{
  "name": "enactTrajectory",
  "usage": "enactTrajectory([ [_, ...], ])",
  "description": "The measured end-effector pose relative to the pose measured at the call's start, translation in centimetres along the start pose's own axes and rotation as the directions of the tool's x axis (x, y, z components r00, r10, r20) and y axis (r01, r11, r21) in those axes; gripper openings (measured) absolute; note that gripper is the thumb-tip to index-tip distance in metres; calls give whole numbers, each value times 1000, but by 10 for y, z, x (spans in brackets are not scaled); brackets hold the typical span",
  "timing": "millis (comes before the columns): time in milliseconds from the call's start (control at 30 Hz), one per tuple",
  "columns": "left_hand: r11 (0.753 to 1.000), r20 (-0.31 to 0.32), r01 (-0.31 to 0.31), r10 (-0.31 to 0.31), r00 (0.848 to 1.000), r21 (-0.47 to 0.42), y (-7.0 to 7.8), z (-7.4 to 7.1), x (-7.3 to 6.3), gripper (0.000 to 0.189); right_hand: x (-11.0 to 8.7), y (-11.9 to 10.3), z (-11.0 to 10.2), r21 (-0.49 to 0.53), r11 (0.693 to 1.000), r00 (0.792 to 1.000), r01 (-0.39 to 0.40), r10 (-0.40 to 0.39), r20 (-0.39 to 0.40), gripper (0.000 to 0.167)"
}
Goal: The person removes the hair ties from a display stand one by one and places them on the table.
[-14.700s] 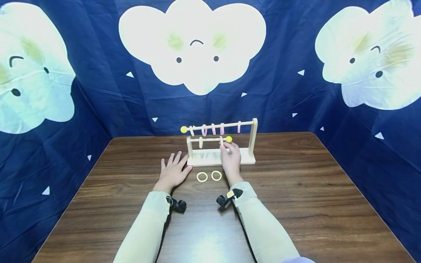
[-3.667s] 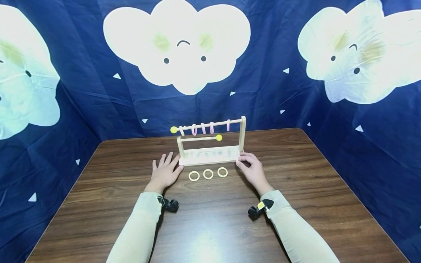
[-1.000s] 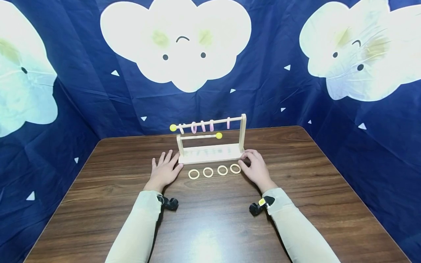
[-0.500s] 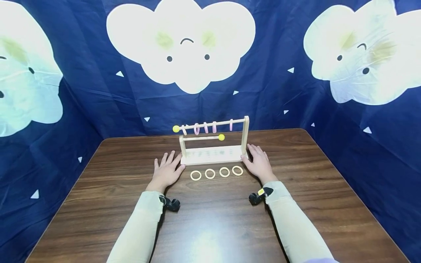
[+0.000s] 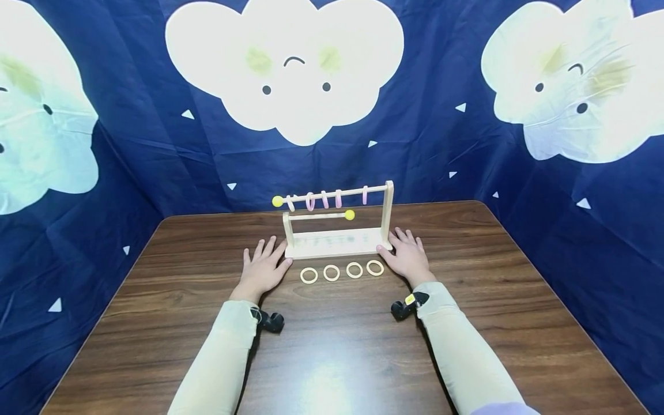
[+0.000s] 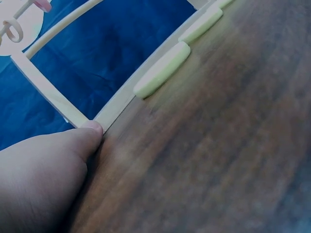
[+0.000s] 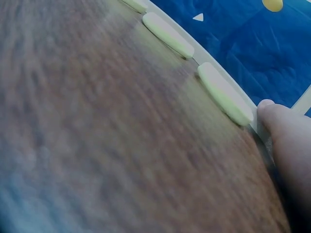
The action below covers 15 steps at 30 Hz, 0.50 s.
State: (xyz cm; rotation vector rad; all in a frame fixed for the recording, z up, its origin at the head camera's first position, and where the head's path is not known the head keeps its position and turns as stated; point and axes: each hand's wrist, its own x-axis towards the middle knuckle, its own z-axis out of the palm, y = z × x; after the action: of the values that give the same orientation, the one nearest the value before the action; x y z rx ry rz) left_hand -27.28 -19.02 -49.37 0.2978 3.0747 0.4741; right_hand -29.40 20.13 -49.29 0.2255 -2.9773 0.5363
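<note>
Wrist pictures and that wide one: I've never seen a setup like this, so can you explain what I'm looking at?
There's no machine, just a person's bare left hand and right hand. The wide picture comes from a camera on the head; the tilted close-ups come from the black wrist cameras. On the table stands a wooden rack, with hanging rings on its upper rod. Four loose rings lie in front. Neither hand holds anything; each thumb touches one end of the rack.

Rack (image 6: 48,91) cut off in left wrist view, its base markings (image 5: 350,238) blurred, left cloud (image 5: 52,138) cropped in head view
</note>
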Motion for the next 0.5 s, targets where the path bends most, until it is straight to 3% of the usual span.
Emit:
enactTrajectory([
  [133,999,-11,-9,8,1000,-48,-1,-1,2,67,0,1,0,-6,1000,1000,-2,2,2,77],
  [267,982,-81,-7,-8,997,-189,-1,-7,5,66,0,2,1,1,1000,1000,-4,4,7,78],
  [333,955,-135,-16,-26,991,-295,1,-12,6,63,0,1,2,4,1000,1000,-6,6,8,78],
  [500,845,-262,-56,-101,960,-532,15,-28,5,58,0,1,2,8,1000,1000,-7,7,4,77],
])
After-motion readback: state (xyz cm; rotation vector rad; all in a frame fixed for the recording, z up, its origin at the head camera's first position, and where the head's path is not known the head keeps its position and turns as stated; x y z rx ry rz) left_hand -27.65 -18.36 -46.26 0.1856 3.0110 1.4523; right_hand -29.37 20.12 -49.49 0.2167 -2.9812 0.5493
